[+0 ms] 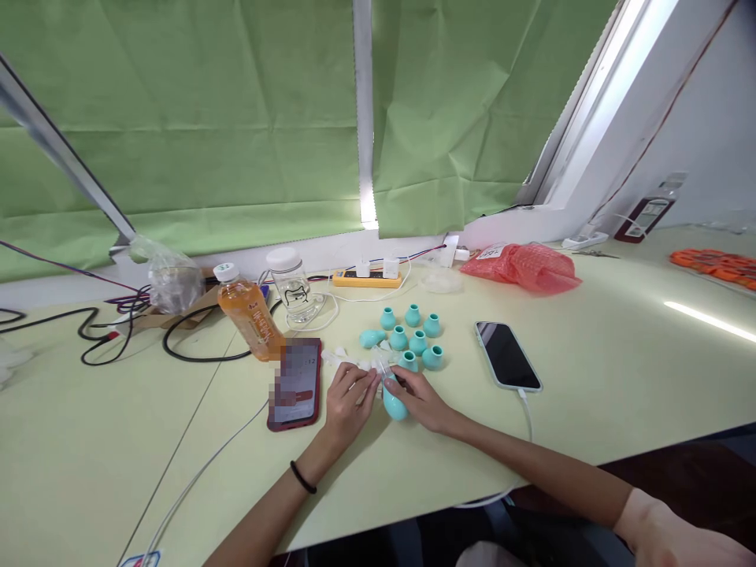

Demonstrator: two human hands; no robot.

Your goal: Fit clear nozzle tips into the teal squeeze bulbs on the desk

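My right hand (426, 400) is closed around a teal rubber bulb (394, 402), its rounded end pointing toward me. From the bulb's upper end a clear plastic tube (381, 364) sticks out, slanting away. My left hand (348, 403) is pinched right beside that tube; the fingers hide whatever lies between them. Just beyond both hands several teal bulbs stand with their open necks up, such as the bulb (417, 342) in the middle. One more bulb (372, 339) lies on its side. Small translucent white pieces (338, 354) are scattered left of the bulbs.
A red-cased phone (298, 386) lies to the left, a charging phone (508, 356) to the right. Behind stand an orange drink bottle (248, 313), a clear jar (295, 293) and a yellow power strip (366, 279). Red bubble wrap (523, 268) and black cables (171, 346) lie further off.
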